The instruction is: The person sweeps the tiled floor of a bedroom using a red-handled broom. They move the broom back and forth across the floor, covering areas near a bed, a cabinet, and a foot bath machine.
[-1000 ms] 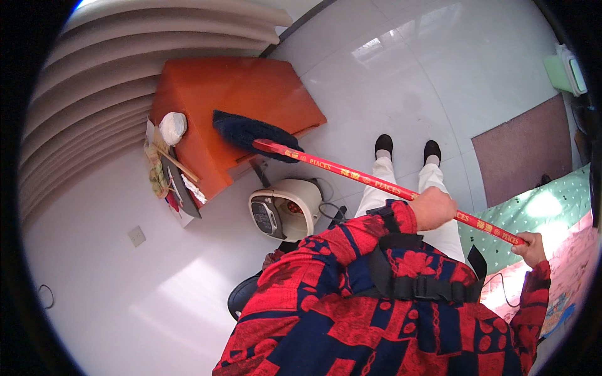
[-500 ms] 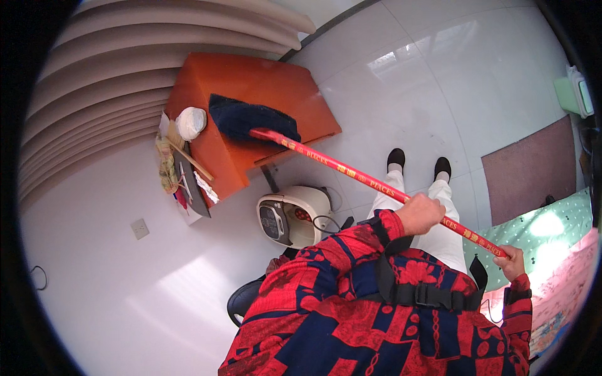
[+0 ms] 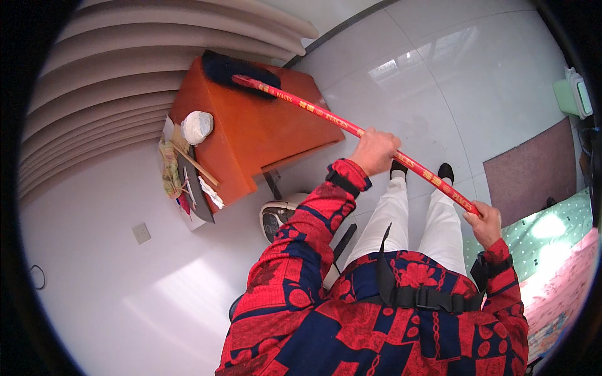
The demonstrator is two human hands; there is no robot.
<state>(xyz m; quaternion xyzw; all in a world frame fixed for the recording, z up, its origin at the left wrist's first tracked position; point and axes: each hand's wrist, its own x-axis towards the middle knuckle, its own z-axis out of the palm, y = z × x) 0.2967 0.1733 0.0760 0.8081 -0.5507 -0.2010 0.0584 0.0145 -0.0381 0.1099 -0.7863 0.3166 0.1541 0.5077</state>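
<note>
A long-handled broom (image 3: 316,111) with a red, gold-printed handle slants from far left to near right. Its wide dark blue head (image 3: 226,66) is over the far edge of the orange wooden table (image 3: 263,135), close to the curtain; whether it touches the surface I cannot tell. My left hand (image 3: 376,151) is closed round the middle of the handle, arm stretched forward. At the handle's near end, my right hand (image 3: 486,224) grips it beside my waist.
Pleated beige curtains (image 3: 119,69) hang by the table. A white ball (image 3: 197,127) and a shelf (image 3: 192,185) of small things stand at its left. A foot bath (image 3: 273,216) is partly behind my left arm. A brown mat (image 3: 533,166) and a green-and-pink bed cover (image 3: 558,257) lie right.
Both hands have moved forward, the right one also leftward. The broom head has slid farther over the table toward its far edge. My left forearm now covers much of the foot bath.
</note>
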